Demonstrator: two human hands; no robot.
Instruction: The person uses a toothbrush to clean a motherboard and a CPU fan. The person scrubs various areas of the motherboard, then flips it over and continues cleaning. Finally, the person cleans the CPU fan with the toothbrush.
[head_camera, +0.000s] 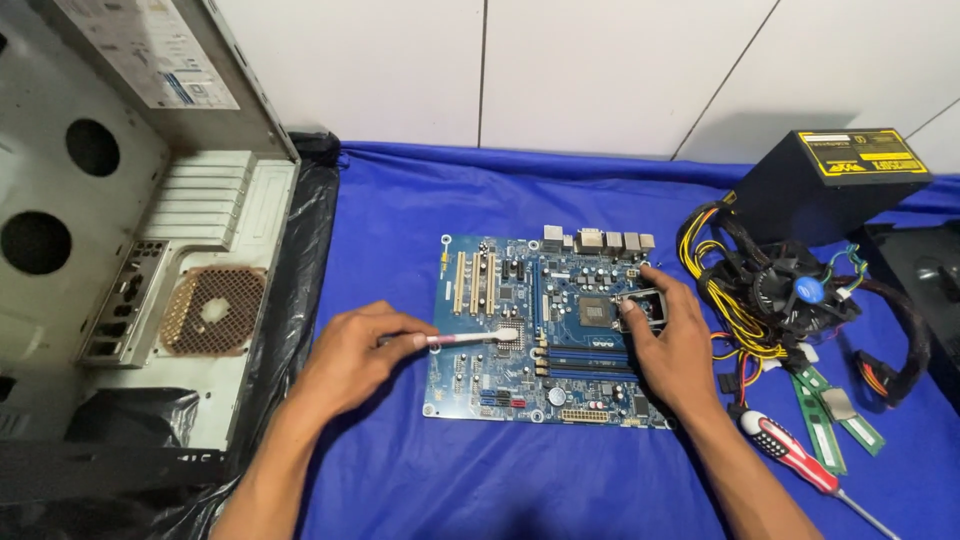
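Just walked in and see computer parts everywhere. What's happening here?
A person has a blue motherboard lying flat on a blue cloth. The left hand holds a small brush with its bristles on the board; the right hand rests by the processor socket. An open case stands at left.

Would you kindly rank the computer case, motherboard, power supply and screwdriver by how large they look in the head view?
1. Computer case, partly cut off by the frame edge.
2. Motherboard.
3. Power supply, farther from the camera, so its true rank against the board is unsure.
4. Screwdriver.
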